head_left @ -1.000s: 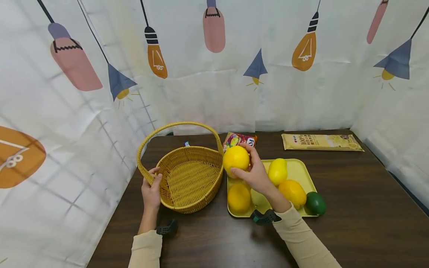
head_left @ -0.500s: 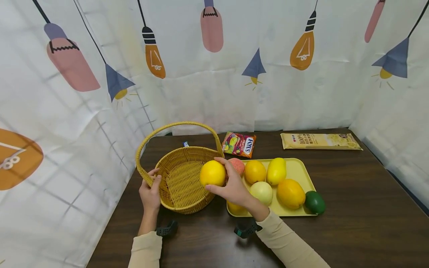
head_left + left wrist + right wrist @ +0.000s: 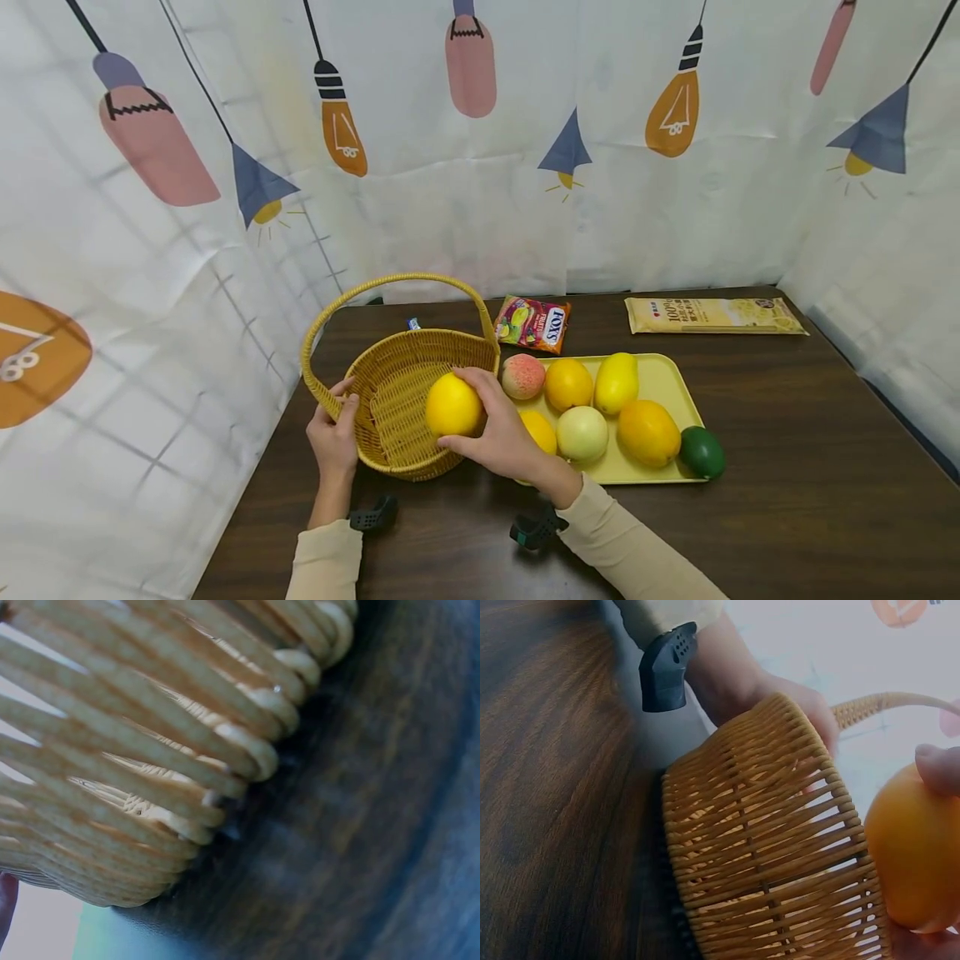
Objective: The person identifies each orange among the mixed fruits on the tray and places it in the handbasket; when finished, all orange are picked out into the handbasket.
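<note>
A woven wicker basket [image 3: 390,400] with a tall arched handle stands on the left of the table. My left hand [image 3: 333,437] grips its left rim, where the handle joins. In my right hand [image 3: 498,425] is an orange [image 3: 450,406], held between thumb and fingers over the basket's opening, towards the right side. From the right wrist, the orange [image 3: 915,847] shows just beyond the basket's rim, with the left hand [image 3: 802,705] on the far side. The left wrist view is filled mostly by the basket's woven wall [image 3: 135,750].
Right of the basket, a yellow tray [image 3: 678,396] bears several fruits, among them a peach [image 3: 522,377], a lemon [image 3: 617,383] and a pale green fruit [image 3: 582,434]. A dark green fruit [image 3: 702,453] lies at its edge. Behind are a candy bag [image 3: 532,323] and a long beige packet [image 3: 716,317].
My right hand has carried the orange leftward from above the tray to over the basket, and lower. The left hand has kept its grip on the basket.
</note>
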A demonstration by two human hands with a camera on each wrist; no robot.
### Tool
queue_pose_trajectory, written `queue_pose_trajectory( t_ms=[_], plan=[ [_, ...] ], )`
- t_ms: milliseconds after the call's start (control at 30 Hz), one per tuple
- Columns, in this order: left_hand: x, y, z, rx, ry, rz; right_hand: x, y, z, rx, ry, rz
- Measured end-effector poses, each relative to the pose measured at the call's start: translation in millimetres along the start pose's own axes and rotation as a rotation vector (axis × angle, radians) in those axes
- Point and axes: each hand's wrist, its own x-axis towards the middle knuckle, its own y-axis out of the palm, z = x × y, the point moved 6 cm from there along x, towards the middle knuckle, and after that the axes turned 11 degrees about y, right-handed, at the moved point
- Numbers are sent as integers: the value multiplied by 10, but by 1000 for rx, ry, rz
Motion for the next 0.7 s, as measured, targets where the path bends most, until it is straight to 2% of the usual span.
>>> queue_pose_trajectory(
  t_ms=[267,567,700],
  plan=[
    [-13,-14,17,-1,-9,-1,39,61,-3,-71,-16,17],
    [-28,-23,8,-7,-12,8,130,279,74,-205,-50,65],
    [-20,-22,1,-16,4,5,180,353,100,-219,-22,70]
  ],
)
